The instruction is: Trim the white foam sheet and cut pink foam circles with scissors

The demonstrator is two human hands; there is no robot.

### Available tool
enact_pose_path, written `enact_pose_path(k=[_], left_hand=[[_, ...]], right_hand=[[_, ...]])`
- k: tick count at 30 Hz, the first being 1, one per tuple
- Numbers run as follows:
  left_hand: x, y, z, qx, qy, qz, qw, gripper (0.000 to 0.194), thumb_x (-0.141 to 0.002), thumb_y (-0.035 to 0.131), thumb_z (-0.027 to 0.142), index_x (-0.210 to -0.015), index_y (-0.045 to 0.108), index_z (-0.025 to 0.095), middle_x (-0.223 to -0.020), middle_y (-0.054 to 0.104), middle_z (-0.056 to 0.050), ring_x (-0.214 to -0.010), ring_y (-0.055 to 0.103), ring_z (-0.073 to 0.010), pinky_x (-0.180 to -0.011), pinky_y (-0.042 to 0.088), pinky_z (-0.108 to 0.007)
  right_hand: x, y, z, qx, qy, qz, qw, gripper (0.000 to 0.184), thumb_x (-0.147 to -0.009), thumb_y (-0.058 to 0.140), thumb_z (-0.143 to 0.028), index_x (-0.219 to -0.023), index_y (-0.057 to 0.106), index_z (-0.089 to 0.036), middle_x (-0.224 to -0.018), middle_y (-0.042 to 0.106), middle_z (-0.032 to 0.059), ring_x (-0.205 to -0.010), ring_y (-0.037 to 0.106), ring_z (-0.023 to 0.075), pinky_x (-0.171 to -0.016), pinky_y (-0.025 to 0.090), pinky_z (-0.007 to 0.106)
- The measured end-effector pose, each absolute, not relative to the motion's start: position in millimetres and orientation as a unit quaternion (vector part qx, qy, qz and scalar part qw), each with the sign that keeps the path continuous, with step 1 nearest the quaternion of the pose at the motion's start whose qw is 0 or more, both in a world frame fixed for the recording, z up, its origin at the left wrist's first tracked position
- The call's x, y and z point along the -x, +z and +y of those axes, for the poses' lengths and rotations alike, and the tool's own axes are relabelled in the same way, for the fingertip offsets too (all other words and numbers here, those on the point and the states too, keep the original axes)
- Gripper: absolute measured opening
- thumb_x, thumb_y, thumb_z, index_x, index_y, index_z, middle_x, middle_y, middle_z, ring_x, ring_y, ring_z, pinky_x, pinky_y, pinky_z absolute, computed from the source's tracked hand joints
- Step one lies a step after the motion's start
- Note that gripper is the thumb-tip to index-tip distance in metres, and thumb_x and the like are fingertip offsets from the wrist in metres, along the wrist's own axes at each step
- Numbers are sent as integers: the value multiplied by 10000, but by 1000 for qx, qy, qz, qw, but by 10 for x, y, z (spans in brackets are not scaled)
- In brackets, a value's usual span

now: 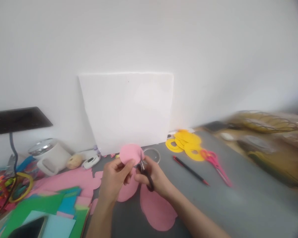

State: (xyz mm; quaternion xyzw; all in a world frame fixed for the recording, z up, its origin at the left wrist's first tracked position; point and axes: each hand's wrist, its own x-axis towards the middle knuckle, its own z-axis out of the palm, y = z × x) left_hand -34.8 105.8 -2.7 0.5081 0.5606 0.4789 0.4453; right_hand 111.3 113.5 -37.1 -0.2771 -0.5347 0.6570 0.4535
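Between thumb and fingers, my left hand (113, 177) pinches a round pink paper piece (129, 153). My right hand (155, 177) grips black-handled scissors (149, 178), whose blades meet the right edge of that pink paper. Whether the blades are apart is too blurred to tell. Below my hands, more pink paper cutouts lie on the grey table: a rounded one (128, 191) under my left hand and a larger one with a wavy edge (159, 210) under my right wrist. A clear round ring or lid (152, 154) lies just behind my right hand.
Yellow paper rings (186, 143), pink scissors (218, 167) and a black-and-red pencil (191, 171) lie to the right. A white board (129, 109) leans against the wall. Leftward are a white mug (52, 157), coloured paper sheets (39, 205), a phone-like dark object (27, 228) and a cable (13, 148).
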Motion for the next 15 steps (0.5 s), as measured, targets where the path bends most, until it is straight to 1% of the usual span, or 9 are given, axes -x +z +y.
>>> enact_pose_path(k=[4, 8, 13, 15], left_hand=[[351, -26, 1055, -508, 475, 562, 447, 204, -701, 677, 265, -560, 564, 171, -427, 469, 62, -376, 409, -73, -401, 322, -213], [347, -18, 1055, -506, 478, 560, 449, 206, -698, 673, 251, -550, 553, 172, -420, 462, 68, -372, 407, -70, -400, 321, -209], [341, -9, 1057, -500, 477, 566, 449, 217, -689, 682, 272, -552, 550, 170, -422, 465, 66, -369, 405, -70, -390, 315, -207], [338, -3, 1058, -496, 480, 566, 450, 223, -684, 688, 284, -553, 551, 169, -425, 469, 63, -370, 406, -72, -387, 315, -208]], right_hand=[[-1118, -362, 1141, 271, 647, -542, 463, 485, -656, 800, -412, -947, 480, -193, -611, 442, -82, -539, 371, 80, -506, 297, 211], [-1118, -367, 1140, 274, 648, -543, 459, 469, -669, 791, -426, -932, 482, -191, -605, 422, -82, -538, 346, 77, -497, 270, 209], [-1121, -381, 1141, 279, 658, -537, 448, 544, -631, 806, -471, -964, 479, -190, -599, 406, -86, -530, 319, 75, -495, 248, 214], [-1124, -385, 1142, 277, 660, -536, 447, 551, -637, 801, -482, -979, 484, -189, -587, 400, -90, -515, 302, 70, -489, 239, 215]])
